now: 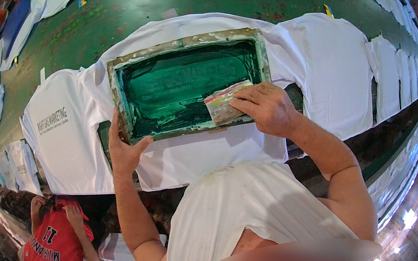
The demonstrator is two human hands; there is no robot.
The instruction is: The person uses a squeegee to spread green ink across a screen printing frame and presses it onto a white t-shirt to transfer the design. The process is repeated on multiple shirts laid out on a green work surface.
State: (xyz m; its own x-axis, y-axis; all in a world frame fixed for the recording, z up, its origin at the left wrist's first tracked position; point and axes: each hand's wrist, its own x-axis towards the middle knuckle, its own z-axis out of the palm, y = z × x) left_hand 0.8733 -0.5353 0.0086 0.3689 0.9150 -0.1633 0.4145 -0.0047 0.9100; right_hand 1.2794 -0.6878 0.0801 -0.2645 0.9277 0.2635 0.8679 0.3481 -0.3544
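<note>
A screen printing frame (266, 54) with a worn, ink-smeared wooden border and green mesh lies flat on a white T-shirt (207, 157). My left hand (126, 151) grips its near left corner, fingers along the left side and thumb on the front edge. In my right hand (268, 107) is a squeegee (223, 108), held tilted inside the frame near its front right corner. The squeegee's handle is pale, stained, and has a red stripe. Dark ink lies along the mesh edges. My right fingers wrap over the handle, and the palm side is hidden.
Another white T-shirt (63, 128) with dark printed lettering lies to the left. To the right are a plain white T-shirt (330, 72) and several more in a row. All rest on a long green, paint-spotted table (234, 0). A person in a red jersey (58, 245) is at lower left.
</note>
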